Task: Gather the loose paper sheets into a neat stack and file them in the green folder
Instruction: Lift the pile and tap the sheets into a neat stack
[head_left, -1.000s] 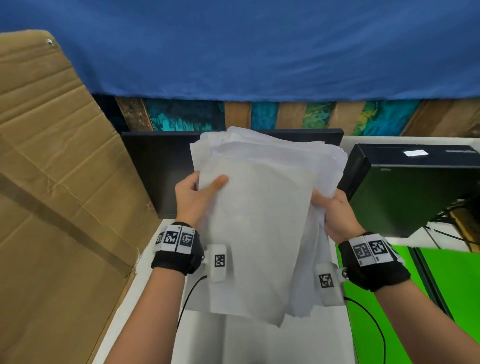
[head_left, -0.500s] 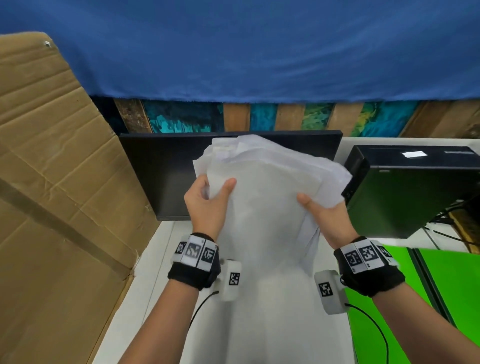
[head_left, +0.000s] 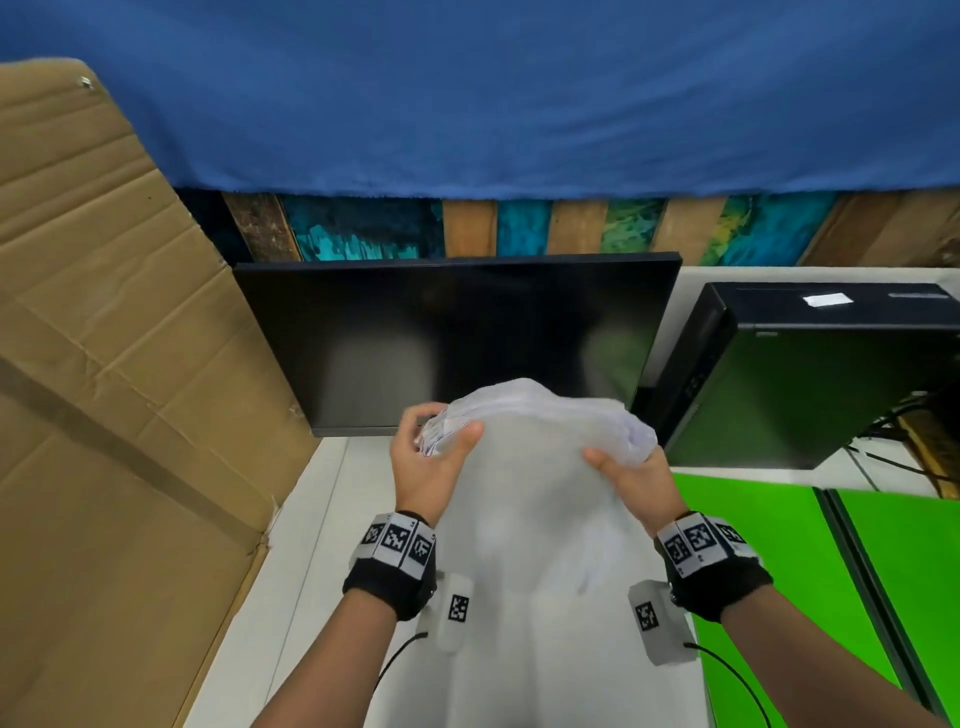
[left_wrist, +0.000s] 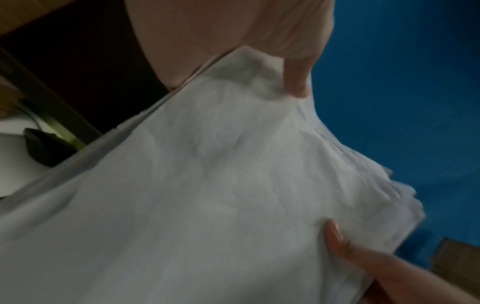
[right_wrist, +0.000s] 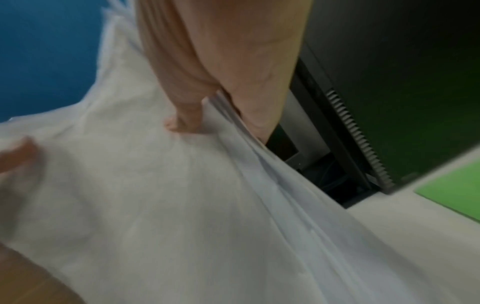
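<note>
You had dropped the paper stack from chest height onto the white surface, lower edge down, apparently tapping it square. Your left hand kept its grip on the top corner at 10 o'clock, thumb over the front sheet; your right hand pinched the corner at 2 o'clock. The top edges were still ragged, so more tapping looked needed before filing. The green folder lay open at 3 o'clock, beside the stack.
</note>
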